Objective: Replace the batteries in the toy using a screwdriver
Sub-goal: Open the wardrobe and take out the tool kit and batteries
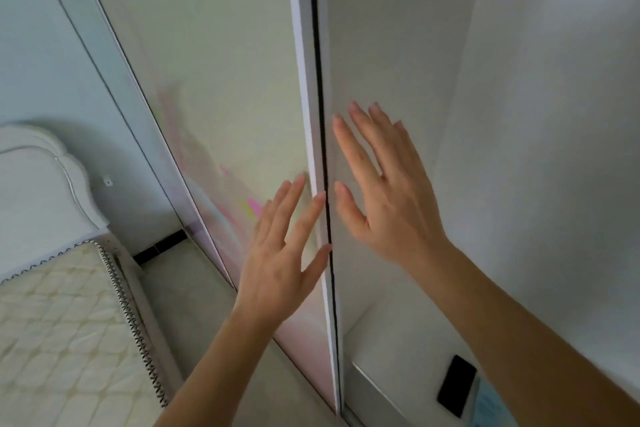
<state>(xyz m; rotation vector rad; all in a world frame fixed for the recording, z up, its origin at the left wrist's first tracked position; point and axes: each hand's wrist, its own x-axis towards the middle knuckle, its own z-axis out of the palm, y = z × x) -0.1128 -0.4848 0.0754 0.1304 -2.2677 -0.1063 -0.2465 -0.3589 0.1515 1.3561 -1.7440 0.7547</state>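
A: Location of the toy?
B: Cannot tell from this view.
A: Hand state?
B: The left hand [277,263] is wide, fingers straight, at the edge of the left door panel [225,80]. The right hand [391,191] is wide, fingers spread against the right door panel [398,45]. A dark gap [320,114] separates the panels. A mattress [62,322] lies near left.

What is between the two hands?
In the head view, a white door edge and a thin dark gap run between the left hand and the right hand.
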